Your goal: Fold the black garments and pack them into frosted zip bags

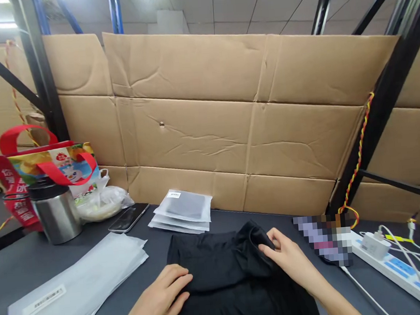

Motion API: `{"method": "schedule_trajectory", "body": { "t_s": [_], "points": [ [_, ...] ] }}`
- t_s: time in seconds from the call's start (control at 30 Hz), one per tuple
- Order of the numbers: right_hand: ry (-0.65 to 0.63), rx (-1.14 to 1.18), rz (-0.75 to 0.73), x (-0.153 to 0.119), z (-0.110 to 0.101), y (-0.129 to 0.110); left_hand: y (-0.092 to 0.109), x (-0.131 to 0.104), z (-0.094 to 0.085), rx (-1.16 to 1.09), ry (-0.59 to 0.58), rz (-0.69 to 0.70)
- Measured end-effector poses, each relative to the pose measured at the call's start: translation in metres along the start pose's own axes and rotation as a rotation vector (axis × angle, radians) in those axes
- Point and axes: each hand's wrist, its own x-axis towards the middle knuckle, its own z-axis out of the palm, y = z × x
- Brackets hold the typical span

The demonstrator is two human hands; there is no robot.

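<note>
A piece of black clothing (pixel 222 307) lies in front of me, its kind not plain; the upper edge looks like a waistband, raised and gaping at the right. My right hand (pixel 286 253) pinches that raised edge between thumb and fingers. My left hand (pixel 166 292) rests on the left side of the black clothing, fingers bent a little, with a gap between thumb and fingers. The lower part of the clothing runs out of view at the bottom.
Frosted plastic bags with labels (pixel 75 289) lie at the left; a smaller stack of packaged items (pixel 185 208) sits at the back. Around them are a phone (pixel 129 217), steel flask (pixel 56 215), colourful bag (pixel 68 164), second phone (pixel 323 240), power strip (pixel 404 268) and cardboard wall (pixel 193 125).
</note>
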Motion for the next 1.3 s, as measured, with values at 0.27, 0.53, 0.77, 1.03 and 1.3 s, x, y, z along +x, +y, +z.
{"method": "schedule_trajectory", "body": {
  "t_s": [0.27,0.53,0.77,1.03,1.3],
  "points": [
    [0.175,-0.434,-0.009,0.007,0.005,-0.023,0.0,0.001,0.009,-0.149,-0.052,-0.013],
    [0.023,-0.711,-0.354,-0.007,0.093,-0.124,0.008,0.011,0.002,-0.17,-0.145,-0.067],
    [-0.185,-0.272,-0.516,-0.019,0.073,-0.099,0.008,0.013,-0.003,-0.119,-0.122,-0.024],
    [-0.278,-0.231,-0.532,0.005,0.09,-0.06,0.027,0.047,-0.019,-0.247,0.036,-0.049],
    [-0.302,-0.204,-0.528,0.006,0.094,-0.051,-0.069,-0.011,-0.085,0.135,-0.117,-0.425]
  ]
}}
